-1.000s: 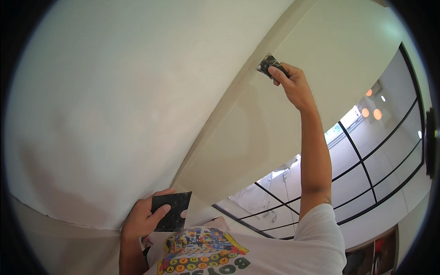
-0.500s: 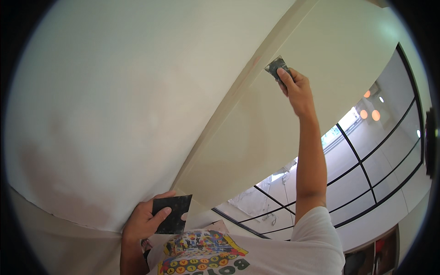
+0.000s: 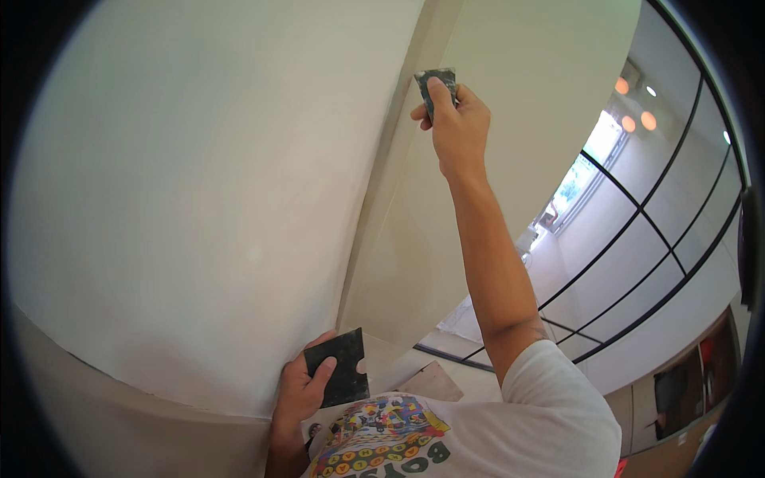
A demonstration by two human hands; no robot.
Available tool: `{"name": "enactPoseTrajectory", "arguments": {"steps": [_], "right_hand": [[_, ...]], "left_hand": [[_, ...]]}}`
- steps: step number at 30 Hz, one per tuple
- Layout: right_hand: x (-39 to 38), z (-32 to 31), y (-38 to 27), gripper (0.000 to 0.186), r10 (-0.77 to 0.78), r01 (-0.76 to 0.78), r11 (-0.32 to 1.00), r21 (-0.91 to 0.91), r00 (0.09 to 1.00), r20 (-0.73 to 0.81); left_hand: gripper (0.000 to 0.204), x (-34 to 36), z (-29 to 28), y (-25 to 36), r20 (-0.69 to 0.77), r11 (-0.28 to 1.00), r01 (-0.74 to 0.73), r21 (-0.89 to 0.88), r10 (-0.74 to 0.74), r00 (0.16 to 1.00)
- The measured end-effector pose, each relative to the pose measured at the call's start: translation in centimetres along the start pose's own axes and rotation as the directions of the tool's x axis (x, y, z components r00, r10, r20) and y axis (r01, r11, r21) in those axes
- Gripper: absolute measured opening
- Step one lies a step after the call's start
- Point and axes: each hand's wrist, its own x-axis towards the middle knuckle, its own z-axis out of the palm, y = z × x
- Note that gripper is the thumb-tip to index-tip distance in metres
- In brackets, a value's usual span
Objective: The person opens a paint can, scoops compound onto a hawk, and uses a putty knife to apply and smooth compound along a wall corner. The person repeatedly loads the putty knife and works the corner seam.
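Note:
High up, my right hand (image 3: pixel 458 119) grips a small dark putty scraper (image 3: pixel 437 86), thumb lying on its face. Pale smears show along the scraper's upper edge. It is over the raised strip (image 3: pixel 398 111) where the white surface (image 3: pixel 207 159) meets the cream panel (image 3: pixel 478 215); whether it touches cannot be told. Low down, near the other end of that strip, my left hand (image 3: pixel 303 386) holds a larger black flat plate (image 3: pixel 339 368). My left thumb presses on the plate's face, and a fingertip shows at its right edge.
To the right, a black-framed glass partition (image 3: pixel 640 209) curves past my raised arm. Beyond it are round lamps (image 3: pixel 647 121) and a bright window (image 3: pixel 590 171). A shelf unit (image 3: pixel 697 374) stands at lower right. Behind my shirt lies a pale flat piece (image 3: pixel 434 381).
The view has turned, so the strip stands steeper. My right hand with the scraper appears further left and higher, nearer the strip. My left hand and plate appear further right.

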Motion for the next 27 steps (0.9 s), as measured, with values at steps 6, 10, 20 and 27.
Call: {"name": "enactPoseTrajectory", "arguments": {"steps": [6, 10, 20, 27], "right_hand": [[2.3, 1.2, 1.0, 0.030, 0.003, -0.011, 0.988, -0.152, 0.999, -0.049], [2.8, 1.7, 1.6, 0.028, -0.017, -0.004, 0.963, -0.268, 0.997, -0.076], [1.6, 1.6, 2.3, 0.031, -0.016, -0.051, 0.881, -0.469, 0.990, -0.137], [1.1, 1.5, 3.6, 0.032, -0.010, -0.093, 0.818, -0.568, 0.985, -0.175]], "left_hand": [[0.041, 0.2, 0.0, -0.6, -0.001, 1.000, -0.026, 0.000, 0.026, 1.000], [0.043, 0.3, 0.0, -0.9, -0.013, 0.998, -0.055, 0.017, 0.055, 0.998], [0.044, 0.0, 0.0, 0.0, -0.027, 0.994, -0.067, 0.082, 0.069, 0.997], [0.044, 0.1, 0.4, 1.2, -0.042, 0.985, -0.109, 0.131, 0.115, 0.992]]}}
